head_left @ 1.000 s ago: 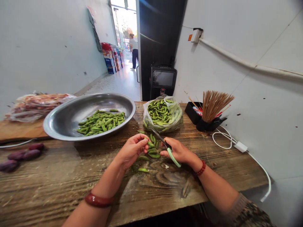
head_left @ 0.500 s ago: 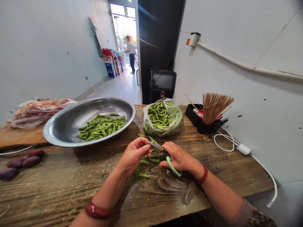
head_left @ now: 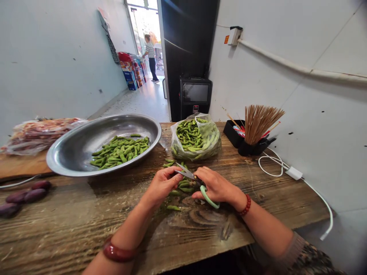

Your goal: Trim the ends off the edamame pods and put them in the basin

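Note:
My right hand [head_left: 215, 185] is closed around scissors [head_left: 208, 196] with pale green handles. Their blades are parted and point left, with the tips at the fingers of my left hand [head_left: 164, 185]. That hand is pinched closed, and whatever lies between its fingertips is hidden. Loose green soybean pods [head_left: 185, 187] lie on the table beneath and behind both hands, and a single pod [head_left: 173, 208] rests nearer to me. Beyond the hands stands a clear plastic bag [head_left: 215, 147] full of pods. A wide steel basin [head_left: 69, 147] at the left holds a heap of pods.
Purple sweet potatoes [head_left: 36, 194] lie at the left of the wooden table [head_left: 86, 229]. Behind them a bagged bundle [head_left: 43, 133] sits on a board. Skewers [head_left: 259, 124] stand in a black holder at the right, near a white cable [head_left: 315, 194]. A person [head_left: 150, 57] stands by the doorway.
The view has shifted slightly, so the surroundings sit a little higher and further left. The scissor blades are spread wider at my left fingertips. The distant person's legs have changed stance.

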### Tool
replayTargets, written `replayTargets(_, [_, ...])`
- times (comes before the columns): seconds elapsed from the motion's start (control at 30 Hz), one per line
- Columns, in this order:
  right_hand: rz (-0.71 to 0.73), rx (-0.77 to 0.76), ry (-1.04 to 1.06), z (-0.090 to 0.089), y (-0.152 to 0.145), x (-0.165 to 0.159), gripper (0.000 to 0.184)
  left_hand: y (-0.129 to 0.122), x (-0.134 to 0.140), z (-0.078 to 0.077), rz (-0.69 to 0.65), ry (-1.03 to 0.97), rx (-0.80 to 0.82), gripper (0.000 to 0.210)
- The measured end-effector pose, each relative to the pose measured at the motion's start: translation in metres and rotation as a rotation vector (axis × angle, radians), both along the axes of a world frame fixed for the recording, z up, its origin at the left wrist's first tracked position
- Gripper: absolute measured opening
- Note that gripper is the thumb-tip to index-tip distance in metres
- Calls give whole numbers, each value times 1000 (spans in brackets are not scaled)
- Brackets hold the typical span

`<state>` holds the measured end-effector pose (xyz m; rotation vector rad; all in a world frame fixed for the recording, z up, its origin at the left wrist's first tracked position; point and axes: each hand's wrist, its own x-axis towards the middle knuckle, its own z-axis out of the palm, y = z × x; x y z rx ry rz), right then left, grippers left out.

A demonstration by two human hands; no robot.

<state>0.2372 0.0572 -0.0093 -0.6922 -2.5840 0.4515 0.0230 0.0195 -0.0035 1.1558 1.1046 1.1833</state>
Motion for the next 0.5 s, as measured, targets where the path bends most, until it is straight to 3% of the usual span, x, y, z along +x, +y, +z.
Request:
replayTargets(0.27, [12, -16, -14, -4, 0, 0, 36, -2, 2, 6, -46, 109, 53, 21])
replayTargets(0.5, [-16, 20, -32, -6, -2, -1, 35, -2, 3, 5, -65, 91, 35, 21])
